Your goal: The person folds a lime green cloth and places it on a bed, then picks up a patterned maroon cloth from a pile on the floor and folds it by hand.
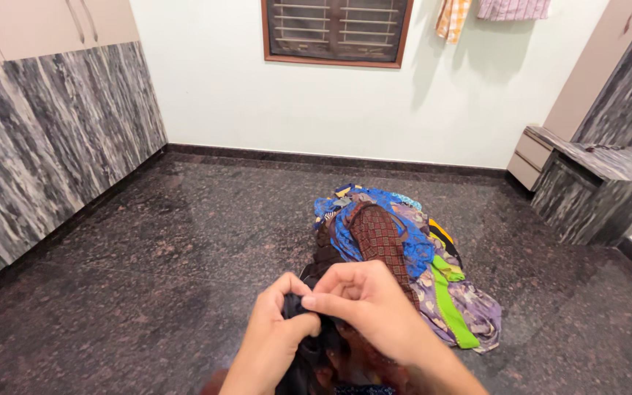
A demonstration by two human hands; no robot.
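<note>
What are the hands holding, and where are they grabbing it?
Both hands, left hand and right hand, pinch a dark cloth at its bunched top edge. The rest of it hangs down below them, in front of the pile of clothes.

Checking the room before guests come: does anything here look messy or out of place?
Yes. A heap of mixed clothes lies loose on the dark floor, unfolded and tangled. Both hands, left hand and right hand, grip a dark garment at its near edge. Two cloths hang by the window.
</note>
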